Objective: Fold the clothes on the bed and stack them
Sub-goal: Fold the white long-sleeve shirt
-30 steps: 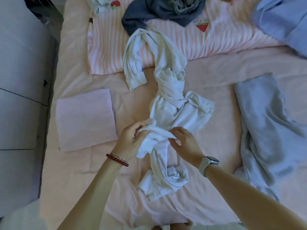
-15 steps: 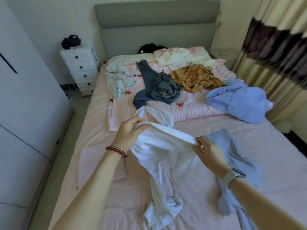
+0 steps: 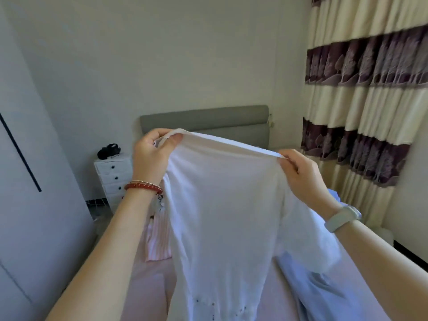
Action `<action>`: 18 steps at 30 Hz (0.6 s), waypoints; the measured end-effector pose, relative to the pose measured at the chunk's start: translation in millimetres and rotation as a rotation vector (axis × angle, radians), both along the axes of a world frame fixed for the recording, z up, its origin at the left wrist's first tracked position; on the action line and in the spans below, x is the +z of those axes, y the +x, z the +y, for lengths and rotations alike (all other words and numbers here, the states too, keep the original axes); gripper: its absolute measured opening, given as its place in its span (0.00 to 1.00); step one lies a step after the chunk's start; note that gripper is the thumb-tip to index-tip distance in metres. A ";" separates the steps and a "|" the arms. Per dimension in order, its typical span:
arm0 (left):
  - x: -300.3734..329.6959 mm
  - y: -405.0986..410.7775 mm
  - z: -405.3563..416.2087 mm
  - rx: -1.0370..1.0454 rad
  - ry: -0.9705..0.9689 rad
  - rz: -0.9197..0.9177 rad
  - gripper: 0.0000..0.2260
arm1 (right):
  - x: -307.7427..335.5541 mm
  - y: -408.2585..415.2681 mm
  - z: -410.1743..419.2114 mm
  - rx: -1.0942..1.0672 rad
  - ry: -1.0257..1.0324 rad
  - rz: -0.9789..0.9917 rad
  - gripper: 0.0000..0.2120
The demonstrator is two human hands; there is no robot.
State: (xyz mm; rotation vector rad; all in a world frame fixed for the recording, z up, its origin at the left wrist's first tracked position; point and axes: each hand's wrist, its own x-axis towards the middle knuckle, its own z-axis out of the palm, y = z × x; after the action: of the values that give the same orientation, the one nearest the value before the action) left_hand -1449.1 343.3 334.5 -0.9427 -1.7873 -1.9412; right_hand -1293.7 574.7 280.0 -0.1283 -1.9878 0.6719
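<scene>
Here the bed [image 3: 148, 281] lies below, with a blue garment [image 3: 324, 295] on its right side. The white garment [image 3: 222, 216] hangs above it, stretched by its top edge. The left hand [image 3: 151, 156] and right hand [image 3: 301, 174] each pinch that edge.

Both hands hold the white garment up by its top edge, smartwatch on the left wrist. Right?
Not quite. The head view shows the smartwatch on the right wrist. Left hand and right hand do hold the white garment up by its top edge.
</scene>
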 end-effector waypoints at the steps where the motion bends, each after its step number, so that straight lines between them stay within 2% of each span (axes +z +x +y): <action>1: 5.3 -1.8 -1.2 0.031 0.005 0.011 0.09 | 9.6 2.2 4.9 -0.015 0.045 0.011 0.08; 5: 12.9 -13.2 6.3 0.122 -0.015 -0.029 0.09 | 29.1 -5.5 23.7 -0.089 0.169 -0.017 0.06; 8: 10.9 -30.3 16.1 0.196 -0.121 -0.032 0.08 | 33.0 -20.3 36.1 -0.144 0.159 -0.172 0.09; 12: 12.9 -55.6 37.3 0.317 -0.314 -0.022 0.04 | 48.3 -48.3 49.2 -0.346 0.140 -0.415 0.12; 13: 16.7 -59.1 44.4 0.343 -0.328 -0.036 0.04 | 53.1 -55.5 47.8 -0.327 0.108 -0.430 0.12; 15: 25.7 -62.7 58.8 0.356 -0.269 -0.076 0.04 | 55.6 -61.9 40.1 -0.081 0.045 -0.494 0.13; 17: 33.4 -60.0 69.9 0.277 -0.175 -0.082 0.04 | 43.1 -56.0 26.0 0.202 0.123 -0.680 0.15; 18: 36.8 -56.1 72.5 0.193 -0.183 -0.064 0.04 | 33.1 -49.9 20.5 0.276 0.167 -0.771 0.18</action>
State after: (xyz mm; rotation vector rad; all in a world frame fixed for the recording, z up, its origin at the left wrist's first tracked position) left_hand -1505.2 415.8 371.3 -0.7380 -2.0386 -1.7306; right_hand -1343.6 595.2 313.1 -0.0058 -2.8323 0.6857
